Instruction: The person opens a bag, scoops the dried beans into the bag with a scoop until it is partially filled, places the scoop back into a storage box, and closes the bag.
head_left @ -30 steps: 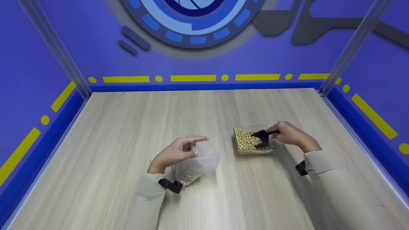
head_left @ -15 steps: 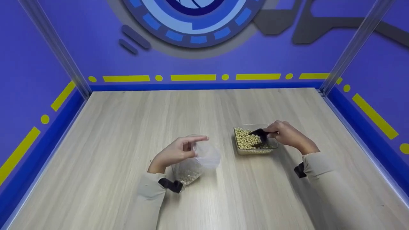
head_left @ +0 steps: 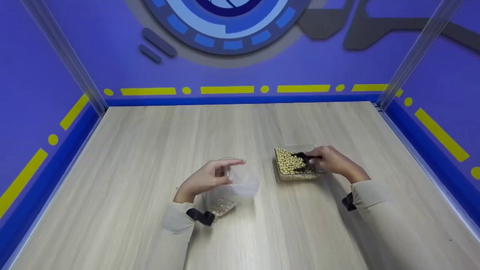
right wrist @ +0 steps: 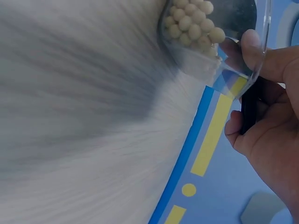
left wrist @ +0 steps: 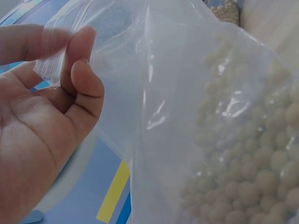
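Here, the left hand (head_left: 204, 179) pinches the plastic bag (head_left: 244, 184) by its edge; across a gap, the right hand (head_left: 335, 161) curls round the black scoop (head_left: 302, 156) inside the container (head_left: 296, 177).

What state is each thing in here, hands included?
Zip bag: unsealed, partly filled with pale beans
Clear container: upright, uncovered, holding beans
Black scoop: blade down among the container's beans
Left hand: pinching the bag's mouth
Right hand: gripping the scoop's handle

Left hand (head_left: 204, 178) pinches, one finger (head_left: 232, 162) straight — right hand (head_left: 335, 161) grips, fingers (right wrist: 236, 140) curled.
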Demonstrator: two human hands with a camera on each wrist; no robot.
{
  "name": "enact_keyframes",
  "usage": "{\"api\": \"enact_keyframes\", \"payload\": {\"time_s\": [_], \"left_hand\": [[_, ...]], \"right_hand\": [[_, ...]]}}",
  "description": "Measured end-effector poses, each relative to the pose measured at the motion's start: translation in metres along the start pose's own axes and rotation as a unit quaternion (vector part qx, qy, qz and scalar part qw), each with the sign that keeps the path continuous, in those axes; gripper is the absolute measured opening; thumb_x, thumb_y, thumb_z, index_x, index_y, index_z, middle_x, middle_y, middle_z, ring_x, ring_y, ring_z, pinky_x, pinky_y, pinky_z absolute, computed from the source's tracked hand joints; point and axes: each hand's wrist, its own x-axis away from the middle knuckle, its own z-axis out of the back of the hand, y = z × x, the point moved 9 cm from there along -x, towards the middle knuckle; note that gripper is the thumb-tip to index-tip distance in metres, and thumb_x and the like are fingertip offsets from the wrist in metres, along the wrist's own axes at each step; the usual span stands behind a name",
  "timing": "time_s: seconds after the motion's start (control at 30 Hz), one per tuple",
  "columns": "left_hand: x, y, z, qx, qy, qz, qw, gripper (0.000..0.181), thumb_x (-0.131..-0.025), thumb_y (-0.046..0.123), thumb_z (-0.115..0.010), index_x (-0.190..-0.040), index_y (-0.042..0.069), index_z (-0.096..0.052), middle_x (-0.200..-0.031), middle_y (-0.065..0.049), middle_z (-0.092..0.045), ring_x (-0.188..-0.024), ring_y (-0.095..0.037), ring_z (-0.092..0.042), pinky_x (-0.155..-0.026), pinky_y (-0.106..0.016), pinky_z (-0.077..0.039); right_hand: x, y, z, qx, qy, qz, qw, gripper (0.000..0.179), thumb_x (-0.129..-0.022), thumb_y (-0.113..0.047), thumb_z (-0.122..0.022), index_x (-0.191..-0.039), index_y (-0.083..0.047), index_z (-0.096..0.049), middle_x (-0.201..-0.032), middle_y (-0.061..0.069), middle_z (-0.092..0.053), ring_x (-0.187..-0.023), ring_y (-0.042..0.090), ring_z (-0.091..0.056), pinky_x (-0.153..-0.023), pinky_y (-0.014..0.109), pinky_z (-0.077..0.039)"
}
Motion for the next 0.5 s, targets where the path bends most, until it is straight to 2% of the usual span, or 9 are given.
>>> {"api": "enact_keyframes", "payload": {"time_s": [0.33, 0.5], "left_hand": [[-0.0003, -0.0013, -0.0011, -0.003, 0.000, 0.007, 1.0000, 0.054, -0.087, -0.002, -0.055, -0.139, 0.008, -0.051, -0.132, -0.016, -0.053, -0.070, -0.007, -0.042, -0.066, -0.019, -0.043], [-0.0006, -0.0021, -0.0007, 0.002, -0.001, 0.006, 1.0000, 0.053, -0.087, -0.003, -0.055, -0.140, 0.006, -0.050, -0.135, -0.019, -0.051, -0.069, -0.006, -0.042, -0.064, -0.017, -0.042]], "right_hand": [[0.0007, 0.0018, 0.0030, 0.008, -0.013, 0.002, 0.9999, 0.031, -0.089, 0.004, -0.060, -0.119, 0.008, -0.064, -0.109, 0.024, -0.068, -0.100, 0.039, -0.064, -0.081, 0.049, -0.053], [0.0011, 0.0040, 0.0030, -0.003, -0.014, 0.003, 0.9999, 0.031, -0.089, 0.003, -0.060, -0.120, 0.007, -0.064, -0.110, 0.024, -0.068, -0.101, 0.039, -0.064, -0.081, 0.049, -0.052]]}}
